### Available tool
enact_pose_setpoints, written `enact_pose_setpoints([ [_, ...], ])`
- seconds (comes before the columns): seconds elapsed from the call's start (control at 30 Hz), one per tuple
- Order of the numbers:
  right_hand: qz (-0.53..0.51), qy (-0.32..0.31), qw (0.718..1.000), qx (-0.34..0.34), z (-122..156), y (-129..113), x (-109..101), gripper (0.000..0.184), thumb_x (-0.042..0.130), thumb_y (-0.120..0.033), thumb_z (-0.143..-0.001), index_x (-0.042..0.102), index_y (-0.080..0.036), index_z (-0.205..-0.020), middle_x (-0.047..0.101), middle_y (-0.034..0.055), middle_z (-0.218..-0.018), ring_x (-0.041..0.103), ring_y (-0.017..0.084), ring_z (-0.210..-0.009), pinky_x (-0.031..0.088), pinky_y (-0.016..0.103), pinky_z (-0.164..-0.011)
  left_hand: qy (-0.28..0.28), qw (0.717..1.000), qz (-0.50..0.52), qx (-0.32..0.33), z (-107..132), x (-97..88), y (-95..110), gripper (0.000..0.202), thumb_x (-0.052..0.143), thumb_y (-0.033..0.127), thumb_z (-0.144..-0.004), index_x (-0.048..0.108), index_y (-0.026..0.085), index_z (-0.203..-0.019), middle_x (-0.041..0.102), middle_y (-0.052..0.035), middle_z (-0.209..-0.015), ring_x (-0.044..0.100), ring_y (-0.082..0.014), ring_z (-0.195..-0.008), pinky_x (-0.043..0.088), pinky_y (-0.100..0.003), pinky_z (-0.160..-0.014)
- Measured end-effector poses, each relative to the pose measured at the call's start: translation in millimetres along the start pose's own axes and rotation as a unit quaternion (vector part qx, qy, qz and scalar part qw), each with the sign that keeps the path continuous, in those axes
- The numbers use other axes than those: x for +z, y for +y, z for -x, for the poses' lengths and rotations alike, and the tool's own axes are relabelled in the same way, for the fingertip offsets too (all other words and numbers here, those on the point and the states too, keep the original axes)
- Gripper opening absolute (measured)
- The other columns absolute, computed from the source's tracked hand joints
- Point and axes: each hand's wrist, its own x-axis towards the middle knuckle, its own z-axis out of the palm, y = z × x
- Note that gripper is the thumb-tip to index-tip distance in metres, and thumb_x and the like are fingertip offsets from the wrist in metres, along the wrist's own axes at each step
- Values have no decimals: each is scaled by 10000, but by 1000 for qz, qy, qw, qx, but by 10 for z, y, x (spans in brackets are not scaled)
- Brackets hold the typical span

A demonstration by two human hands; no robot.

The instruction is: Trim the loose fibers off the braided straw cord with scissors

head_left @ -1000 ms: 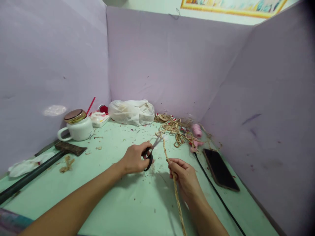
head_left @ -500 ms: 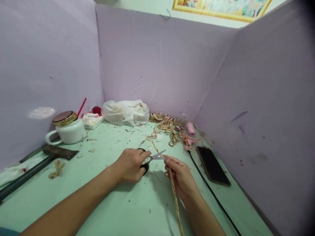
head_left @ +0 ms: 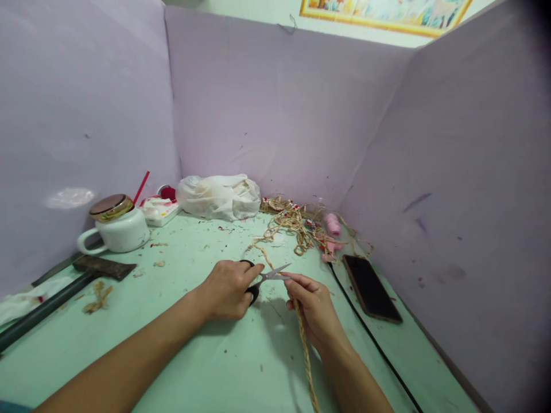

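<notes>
My left hand (head_left: pixel 228 288) grips black-handled scissors (head_left: pixel 263 277), fingers through the loops, blades pointing right toward my other hand. My right hand (head_left: pixel 313 310) pinches a braided jute rope (head_left: pixel 306 361) that runs from my fingers down to the frame's lower edge. The scissor tips sit just at the rope end by my right fingertips. A loose cut strand (head_left: pixel 263 252) lies on the table just beyond the scissors, leading to a tangle of jute cord (head_left: pixel 297 225).
On the mint-green table (head_left: pixel 193 355) are a white lidded mug (head_left: pixel 116 227), a hammer (head_left: pixel 64 289), a white plastic bag (head_left: pixel 219 197), pink thread spools (head_left: pixel 332 225), a black phone (head_left: pixel 371 280) and a black cable (head_left: pixel 374 344). Lilac partition walls enclose three sides.
The scissors swung from pointing up-right to pointing right at my right fingertips. The rope piece above my right hand has come off and lies on the table. The view shifted left.
</notes>
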Motion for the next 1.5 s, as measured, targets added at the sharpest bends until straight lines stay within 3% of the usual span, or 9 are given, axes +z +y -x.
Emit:
enact_pose_setpoints([
  [0.33,-57,-6,998,25,15,-30,22,172,677,-259,-554,663,-124,-660,463,-40,-464,376,69,-413,317,210,-395,-18,999,44,7,13,31,-23,487,419,111,-642,448,228,-1113,621,-14,-785,572,-186,-656,326,-256,-519],
  [0.43,-74,-5,997,31,6,-30,24,160,675,-246,-562,655,-128,-668,443,-47,-468,367,64,-425,336,197,-399,8,991,131,-6,0,24,-33,391,420,93,-649,532,231,-997,612,2,-720,557,-160,-641,335,-242,-549],
  [0.5,-85,0,996,32,1,-27,19,187,671,-242,-572,660,-130,-722,437,-49,-477,368,66,-438,349,191,-403,57,965,247,-64,-32,11,-32,283,439,112,-661,567,211,-893,583,11,-655,537,-140,-611,347,-234,-560],
  [0.57,-89,-9,995,37,3,-22,13,205,667,-242,-585,662,-130,-756,432,-49,-479,370,66,-444,357,187,-406,102,892,405,-170,-83,1,-27,220,490,174,-670,560,182,-878,565,10,-620,518,-123,-553,352,-224,-522],
  [0.7,-71,-65,994,56,35,-4,7,183,658,-238,-604,661,-132,-753,441,-44,-500,390,66,-448,380,194,-421,122,658,657,-346,-190,21,-28,375,588,285,-632,510,134,-967,603,-32,-670,518,-102,-475,302,-192,-417],
  [0.8,-42,-107,991,72,65,8,21,144,665,-220,-603,654,-135,-720,463,-40,-516,405,64,-440,411,211,-452,136,568,716,-382,-233,68,-30,411,635,230,-571,510,131,-950,585,-9,-617,504,-77,-441,265,-168,-393],
  [1.1,-20,-171,981,92,115,29,104,252,680,-350,-619,651,-128,-734,540,7,-613,461,99,-508,443,247,-466,200,586,715,-325,-274,110,173,380,619,155,-542,512,131,-905,533,48,-486,475,-72,-418,263,-167,-376],
  [1.37,-5,-93,992,80,84,19,107,210,694,-275,-568,655,-111,-694,454,-43,-452,365,60,-409,288,173,-350,199,594,687,-367,-290,169,165,387,592,138,-534,497,124,-909,525,44,-506,476,-77,-410,254,-168,-364],
  [1.5,-2,-36,994,106,49,2,98,229,711,-277,-530,650,-105,-669,414,-60,-421,309,40,-384,190,167,-339,172,643,645,-374,-261,163,126,383,566,179,-567,491,124,-939,517,38,-530,482,-88,-435,271,-177,-384],
])
